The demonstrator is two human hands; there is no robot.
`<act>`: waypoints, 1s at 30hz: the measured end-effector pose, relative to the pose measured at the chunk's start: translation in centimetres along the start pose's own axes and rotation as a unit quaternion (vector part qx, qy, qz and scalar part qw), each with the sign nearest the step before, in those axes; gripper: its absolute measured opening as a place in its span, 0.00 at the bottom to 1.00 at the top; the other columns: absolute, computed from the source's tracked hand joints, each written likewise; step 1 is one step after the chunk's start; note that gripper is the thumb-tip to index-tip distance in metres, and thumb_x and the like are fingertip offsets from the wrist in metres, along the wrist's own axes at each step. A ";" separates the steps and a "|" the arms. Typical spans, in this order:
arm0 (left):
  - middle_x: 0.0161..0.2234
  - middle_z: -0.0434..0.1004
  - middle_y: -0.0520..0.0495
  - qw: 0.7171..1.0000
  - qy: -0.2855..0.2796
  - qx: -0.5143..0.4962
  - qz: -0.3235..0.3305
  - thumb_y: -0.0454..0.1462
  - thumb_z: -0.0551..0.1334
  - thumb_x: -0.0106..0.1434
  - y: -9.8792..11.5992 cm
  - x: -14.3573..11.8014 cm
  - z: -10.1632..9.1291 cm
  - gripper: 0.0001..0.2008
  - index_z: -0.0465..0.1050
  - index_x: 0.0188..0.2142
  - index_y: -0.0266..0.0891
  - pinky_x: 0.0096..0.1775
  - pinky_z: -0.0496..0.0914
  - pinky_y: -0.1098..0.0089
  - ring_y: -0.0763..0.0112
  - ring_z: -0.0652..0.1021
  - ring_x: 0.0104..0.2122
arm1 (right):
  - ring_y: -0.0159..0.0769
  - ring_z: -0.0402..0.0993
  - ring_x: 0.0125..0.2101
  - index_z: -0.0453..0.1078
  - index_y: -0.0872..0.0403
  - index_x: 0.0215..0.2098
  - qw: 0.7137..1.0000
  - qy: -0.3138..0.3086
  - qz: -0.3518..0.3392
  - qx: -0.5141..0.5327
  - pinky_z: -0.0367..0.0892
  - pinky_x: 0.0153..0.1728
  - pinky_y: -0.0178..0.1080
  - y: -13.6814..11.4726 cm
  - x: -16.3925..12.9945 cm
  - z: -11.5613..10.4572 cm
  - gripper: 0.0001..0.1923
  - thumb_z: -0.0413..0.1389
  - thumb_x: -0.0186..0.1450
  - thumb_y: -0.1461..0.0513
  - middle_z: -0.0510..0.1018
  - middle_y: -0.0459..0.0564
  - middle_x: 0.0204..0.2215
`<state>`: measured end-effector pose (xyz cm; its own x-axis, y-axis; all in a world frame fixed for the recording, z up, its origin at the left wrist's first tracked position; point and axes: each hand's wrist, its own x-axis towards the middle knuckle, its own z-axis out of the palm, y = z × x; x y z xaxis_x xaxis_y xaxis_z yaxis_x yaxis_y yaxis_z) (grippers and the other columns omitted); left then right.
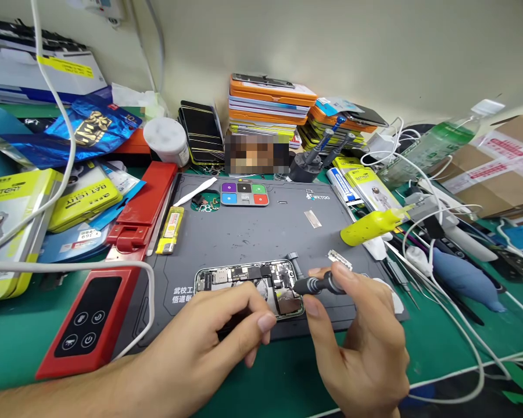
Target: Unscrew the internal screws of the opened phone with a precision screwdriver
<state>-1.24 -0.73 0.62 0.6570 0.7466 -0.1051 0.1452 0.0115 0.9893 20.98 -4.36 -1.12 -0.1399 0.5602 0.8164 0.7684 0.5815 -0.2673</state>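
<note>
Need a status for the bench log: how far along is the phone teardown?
Done: the phone lies open on the grey mat, board exposed; a small metal plate lies loose beside it. In hand: the right hand has a screwdriver in its grip, tip at the board, while the left hand steadies the frame. Left: the board is still seated.

Bright, even overhead light, soft shadows under the hands [244,342], strong wide-angle bending at edges, one blurred-out patch mid-frame, otherwise sharp.
</note>
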 end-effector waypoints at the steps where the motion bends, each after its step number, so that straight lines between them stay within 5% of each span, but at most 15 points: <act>1: 0.27 0.76 0.56 1.000 0.001 -0.002 -0.002 0.46 0.56 0.81 -0.1 0.0 0.0 0.19 0.69 0.33 0.43 0.33 0.66 0.74 0.73 0.75 0.28 | 0.43 0.84 0.51 0.61 0.54 0.75 1.000 -0.002 -0.005 -0.010 0.80 0.54 0.49 0.0 0.0 0.1 0.49 0.66 0.60 0.81 0.83 0.54 0.57; 6: 0.26 0.77 0.57 1.000 0.017 -0.003 -0.001 0.44 0.60 0.81 -0.3 -0.1 0.1 0.17 0.72 0.34 0.43 0.34 0.66 0.75 0.74 0.76 0.28 | 0.43 0.86 0.48 0.61 0.51 0.75 0.999 -0.023 0.037 0.019 0.85 0.46 0.48 -0.3 0.0 0.1 0.48 0.65 0.62 0.81 0.85 0.53 0.55; 9: 0.29 0.83 0.58 0.999 0.031 -0.023 0.011 0.40 0.66 0.77 -0.4 0.0 0.2 0.11 0.78 0.35 0.43 0.37 0.69 0.77 0.75 0.80 0.31 | 0.38 0.87 0.37 0.63 0.50 0.73 0.991 0.030 0.074 0.105 0.86 0.36 0.41 -0.8 0.5 -0.3 0.43 0.60 0.65 0.82 0.86 0.50 0.44; 13: 0.34 0.89 0.57 0.998 0.027 -0.052 0.012 0.36 0.68 0.75 -0.3 0.2 0.2 0.08 0.85 0.36 0.44 0.40 0.73 0.78 0.74 0.86 0.35 | 0.36 0.87 0.33 0.61 0.51 0.75 0.972 0.095 0.118 0.181 0.86 0.34 0.40 -1.3 1.3 -0.7 0.42 0.57 0.67 0.80 0.87 0.48 0.41; 21: 0.38 0.91 0.58 0.998 0.022 -0.052 0.009 0.36 0.69 0.74 -0.4 0.0 0.1 0.07 0.88 0.40 0.47 0.43 0.77 0.77 0.71 0.88 0.39 | 0.36 0.85 0.30 0.66 0.51 0.71 0.954 0.060 0.157 0.247 0.86 0.33 0.39 -2.1 2.0 -1.0 0.32 0.59 0.71 0.74 0.88 0.47 0.37; 30: 0.39 0.91 0.60 0.998 0.019 -0.046 0.023 0.36 0.69 0.75 -0.4 0.3 0.0 0.08 0.89 0.41 0.49 0.44 0.77 0.79 0.74 0.88 0.39 | 0.37 0.86 0.32 0.65 0.52 0.71 0.953 0.019 0.162 0.256 0.86 0.33 0.39 -2.1 1.9 -1.3 0.32 0.59 0.71 0.74 0.88 0.47 0.37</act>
<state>-1.09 -0.57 0.21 0.6322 0.7727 -0.0570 0.0453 0.0366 0.9983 19.95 -5.30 1.66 0.0840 0.7434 0.6636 0.3600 0.5983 -0.7158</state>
